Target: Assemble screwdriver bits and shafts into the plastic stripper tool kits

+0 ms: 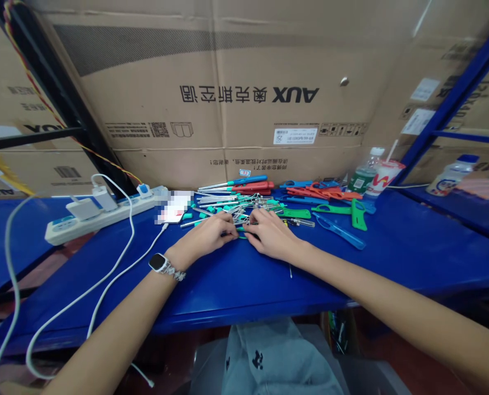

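Note:
My left hand (214, 233) and my right hand (272, 235) meet over the blue tabletop, both with bent, closed fingers. Between the fingertips shows a thin green piece (242, 233), which both hands seem to pinch; its kind is too small to tell. Just beyond the fingers lies a heap of metal rods and wire parts (250, 204) with small teal-green ends, partly hidden by my hands. Right of that heap is a flat green plastic handle (296, 213). A watch (159, 263) is on my left wrist.
Red handles (255, 188) and orange-red plastic parts (322, 192) lie at the back. Green (358, 214) and blue (339, 231) plastic parts lie to the right, near a bottle (362, 178) and a cup (384, 178). Leftward are a power strip (104, 216), phone (178, 206) and loose cables.

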`<state>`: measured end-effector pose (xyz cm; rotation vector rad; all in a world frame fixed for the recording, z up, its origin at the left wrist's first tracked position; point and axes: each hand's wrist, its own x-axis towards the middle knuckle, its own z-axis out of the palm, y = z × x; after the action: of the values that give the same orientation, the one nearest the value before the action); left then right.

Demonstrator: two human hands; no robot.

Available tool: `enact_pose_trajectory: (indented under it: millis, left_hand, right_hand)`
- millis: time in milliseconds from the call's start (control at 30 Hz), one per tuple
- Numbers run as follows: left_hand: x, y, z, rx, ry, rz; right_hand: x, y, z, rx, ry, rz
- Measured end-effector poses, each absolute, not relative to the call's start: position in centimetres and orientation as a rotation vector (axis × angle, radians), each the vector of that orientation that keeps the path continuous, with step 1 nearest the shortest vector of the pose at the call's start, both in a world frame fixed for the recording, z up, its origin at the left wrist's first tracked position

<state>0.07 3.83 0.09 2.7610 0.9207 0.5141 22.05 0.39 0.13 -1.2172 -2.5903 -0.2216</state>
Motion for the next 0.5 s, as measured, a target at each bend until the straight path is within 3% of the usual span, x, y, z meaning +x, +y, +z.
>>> enact_pose_trajectory:
  millis: [500]
  left_hand:
    - [2.0, 2.0, 0.0, 2.868, 1.075, 0.602]
  right_hand:
    - [23.9, -1.9, -0.4, -1.165, -2.619, 0.073]
